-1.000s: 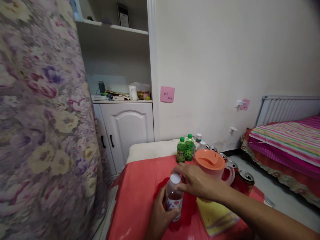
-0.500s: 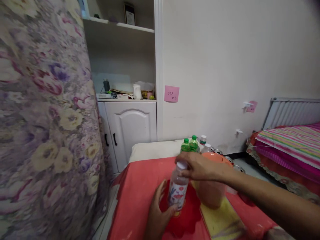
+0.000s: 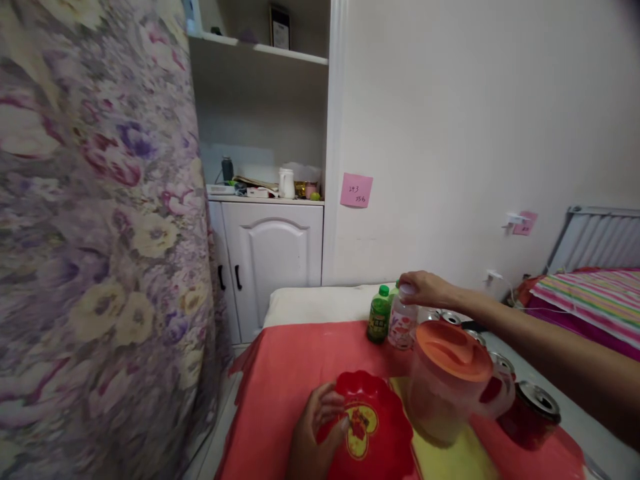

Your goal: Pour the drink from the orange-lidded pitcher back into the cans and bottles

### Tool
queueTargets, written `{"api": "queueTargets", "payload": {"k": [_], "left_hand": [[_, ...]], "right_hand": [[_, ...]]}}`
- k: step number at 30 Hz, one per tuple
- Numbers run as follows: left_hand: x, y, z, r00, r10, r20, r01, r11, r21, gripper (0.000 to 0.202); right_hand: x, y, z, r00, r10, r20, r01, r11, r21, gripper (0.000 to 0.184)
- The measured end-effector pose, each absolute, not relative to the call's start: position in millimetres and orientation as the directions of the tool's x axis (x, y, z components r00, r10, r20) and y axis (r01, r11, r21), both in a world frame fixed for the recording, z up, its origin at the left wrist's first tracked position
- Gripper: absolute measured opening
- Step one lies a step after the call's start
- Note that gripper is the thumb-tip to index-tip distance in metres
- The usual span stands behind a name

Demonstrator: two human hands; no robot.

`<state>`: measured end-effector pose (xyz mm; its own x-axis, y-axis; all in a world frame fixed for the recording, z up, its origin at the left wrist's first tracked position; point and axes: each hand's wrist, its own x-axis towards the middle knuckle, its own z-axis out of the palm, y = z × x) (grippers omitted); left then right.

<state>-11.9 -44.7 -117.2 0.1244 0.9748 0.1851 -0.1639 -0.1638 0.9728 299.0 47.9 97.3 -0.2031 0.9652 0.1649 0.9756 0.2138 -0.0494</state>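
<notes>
My right hand point(image 3: 427, 288) grips a clear plastic bottle point(image 3: 401, 328) by its white cap. The bottle has a white label with pink and red pictures. It is upright beside a green bottle point(image 3: 379, 316), and a second green bottle is mostly hidden behind it. At the left edge of a red scalloped plate point(image 3: 395, 427), my left hand point(image 3: 320, 427) is open, fingers curved and apart, with nothing in it. A gold and red design marks the middle of the plate.
A clear pitcher point(image 3: 440, 407) with an orange lid stands on a yellow cloth point(image 3: 465, 460) right of the plate. Several cans line the right side, a dark red one point(image 3: 530, 417) nearest. A red cover point(image 3: 280, 380) drapes the table. A floral curtain point(image 3: 100, 267) hangs at the left.
My right hand has carried the bottle from above the red plate to beside the green bottles at the back. The left hand has come off the bottle. The view has turned slightly.
</notes>
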Motion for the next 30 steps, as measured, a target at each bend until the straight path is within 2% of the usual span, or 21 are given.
{"api": "queueTargets", "payload": {"k": [5,15,23,30], "left_hand": [[-14.8,-43.4,-119.7,0.158,0.971,0.179,-0.141,-0.157,0.978,0.042],[-14.3,-42.2,-122.1,0.195,0.968,0.159,-0.108,-0.14,0.984,0.042],[-12.3,-42.9,-121.3,0.174,0.976,0.135,-0.11,-0.117,0.987,0.043],[-13.0,-43.0,-118.1,0.179,0.976,0.126,-0.108,-0.108,0.988,0.042]], "right_hand": [[316.1,72.0,64.9,-0.147,0.986,0.079,0.989,0.148,-0.005,0.023],[339.4,103.3,25.2,-0.114,0.993,-0.034,0.99,0.116,0.076,0.027],[334.3,101.8,20.3,-0.123,0.991,-0.061,0.987,0.128,0.096,0.027],[333.7,98.3,23.1,-0.111,0.994,-0.013,0.992,0.112,0.06,0.036]]}}
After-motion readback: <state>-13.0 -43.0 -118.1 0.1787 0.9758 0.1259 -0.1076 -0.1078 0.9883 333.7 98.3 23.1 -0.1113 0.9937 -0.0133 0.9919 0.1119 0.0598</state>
